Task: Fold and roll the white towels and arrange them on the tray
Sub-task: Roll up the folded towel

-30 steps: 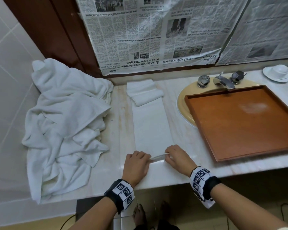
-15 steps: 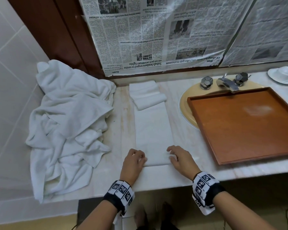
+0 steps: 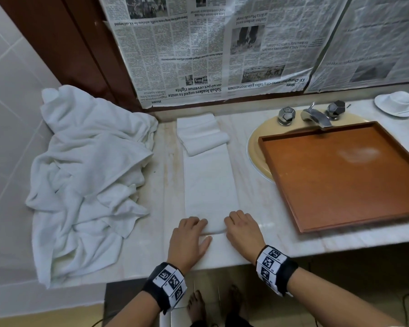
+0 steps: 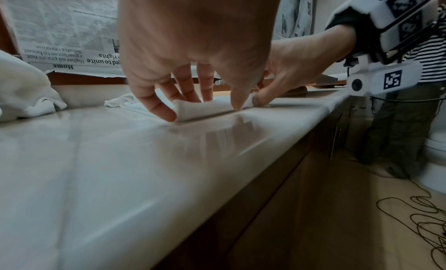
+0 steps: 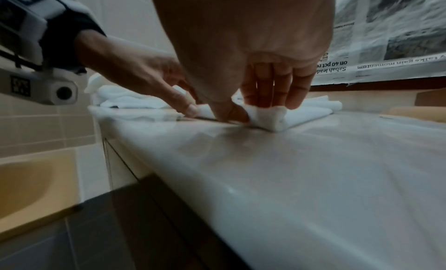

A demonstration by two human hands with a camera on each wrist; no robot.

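While lying lengthwise on the pale marble tabletop point(image 3: 257, 192) beside the brown wooden tray point(image 3: 340, 175), the long folded white towel point(image 3: 209, 182) is being gripped at its rolled near end by left hand point(image 3: 189, 241) and right hand point(image 3: 242, 232), fingers point(image 4: 166, 110) curling round it.

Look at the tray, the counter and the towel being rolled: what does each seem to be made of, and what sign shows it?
Tray: probably wood, reddish-brown with a low sheen; a dull glare patch and raised rim show.
Counter: looks like polished marble or similar stone; pale veining and glossy reflections.
Towel: soft white cloth, likely cotton terry; it bends into a fuzzy-edged roll.
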